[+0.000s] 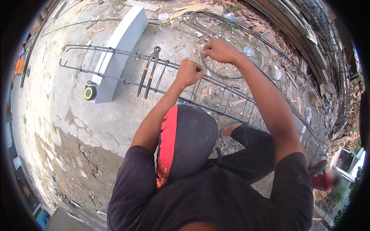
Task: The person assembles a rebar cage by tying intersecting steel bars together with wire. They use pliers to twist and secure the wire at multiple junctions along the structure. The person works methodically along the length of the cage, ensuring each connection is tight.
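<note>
So the step in hand looks like hand work at one joint of the rebar cage (219, 112), which lies slantwise in front of the person, left end across a pale concrete block (127, 30) and the rest heading off to the right. Left hand (189, 73) is right at the upper bar, fingers curled in with thumb and fingertips pressed together. Right hand (220, 50) hangs just beyond, its fingers bent and bunched at the tips too. Can't tell what, if anything, either one is pinching; it's too small to make out. My guess is the next move calls for a steady left hand and a careful right one at that joint. Count: two hands, one cage, one block, one pair of pincers (151, 78) lying across the bars, one yellow-and-black tape measure (89, 92), one clear cup (165, 22). Crossbars (162, 76)? Several, too cluttered to count.
</note>
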The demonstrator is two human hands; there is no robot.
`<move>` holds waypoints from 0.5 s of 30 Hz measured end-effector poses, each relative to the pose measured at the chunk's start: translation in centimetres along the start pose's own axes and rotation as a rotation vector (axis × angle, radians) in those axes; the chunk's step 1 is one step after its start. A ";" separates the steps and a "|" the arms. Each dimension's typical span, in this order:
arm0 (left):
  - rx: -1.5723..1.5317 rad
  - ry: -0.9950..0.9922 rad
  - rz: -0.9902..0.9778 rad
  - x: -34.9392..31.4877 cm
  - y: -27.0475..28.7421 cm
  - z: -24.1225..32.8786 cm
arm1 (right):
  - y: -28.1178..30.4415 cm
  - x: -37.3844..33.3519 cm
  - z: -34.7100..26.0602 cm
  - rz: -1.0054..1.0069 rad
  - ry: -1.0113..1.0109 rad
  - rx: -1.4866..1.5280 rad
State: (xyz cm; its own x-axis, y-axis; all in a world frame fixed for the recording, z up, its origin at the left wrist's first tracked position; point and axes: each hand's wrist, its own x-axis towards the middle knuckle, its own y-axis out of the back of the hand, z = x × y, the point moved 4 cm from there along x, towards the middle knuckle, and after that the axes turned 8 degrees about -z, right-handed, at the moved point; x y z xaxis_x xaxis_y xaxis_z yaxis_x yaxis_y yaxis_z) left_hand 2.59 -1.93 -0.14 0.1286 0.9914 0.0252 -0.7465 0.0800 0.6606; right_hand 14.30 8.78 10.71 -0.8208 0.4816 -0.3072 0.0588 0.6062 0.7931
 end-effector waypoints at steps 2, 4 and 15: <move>-0.047 0.009 -0.016 -0.3 0.1 0.2 | -1.7 0.3 5.3 0.045 -0.360 0.732; 0.019 0.031 -0.009 -0.5 0.2 0.5 | -4.0 -1.0 8.1 0.110 -0.488 1.301; 0.066 0.031 0.093 -1.5 2.2 1.7 | -10.8 -26.9 -1.1 0.559 -0.671 1.401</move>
State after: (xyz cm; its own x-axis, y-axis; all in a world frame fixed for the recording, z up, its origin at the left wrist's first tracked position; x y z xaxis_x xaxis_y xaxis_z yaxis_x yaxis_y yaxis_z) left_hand 1.83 -3.38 2.55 0.0395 0.9970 0.0664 -0.7095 -0.0188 0.7045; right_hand 35.13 -11.40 10.96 -0.1686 0.7676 -0.6184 0.9847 0.1594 -0.0707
